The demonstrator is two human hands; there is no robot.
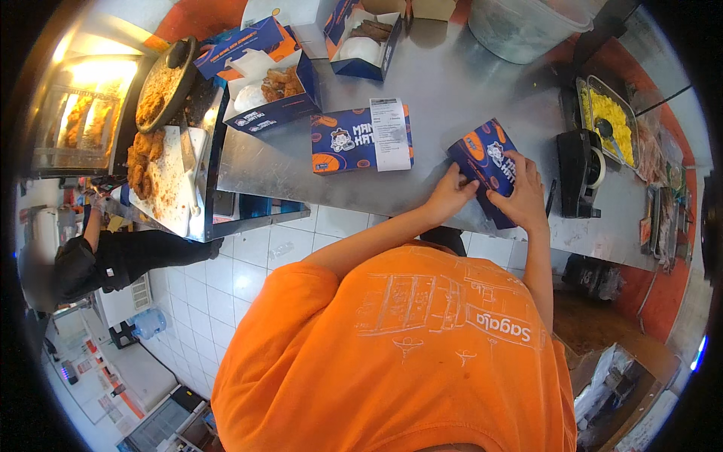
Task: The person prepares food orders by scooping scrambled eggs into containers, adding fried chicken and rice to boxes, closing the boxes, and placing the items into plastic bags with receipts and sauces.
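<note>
A blue and orange printed cardboard food box (480, 150) stands closed and tilted at the counter's front edge. My left hand (451, 195) holds its near left side, fingertips against the lower edge. Across its right part lies my right hand (522, 195), with thumb and fingers spread over the box. To the left, a second closed box (344, 141) carries a paper slip (392, 135) bearing print. Behind it, an open box (282, 107) contains fried chicken pieces (282, 83) and a white rice-like mound (251, 99). Another open box (367, 70) contains brown strips (371, 29) beside a white mound.
A black tape dispenser (576, 175) sits right of my right hand. Beyond it is a tray of yellow food (607, 121). A plastic tub (522, 34) stands at the back. Left are a cutting board (164, 198) with a knife (189, 164) and a stone mortar (164, 90). A co-worker (124, 260) stands far left.
</note>
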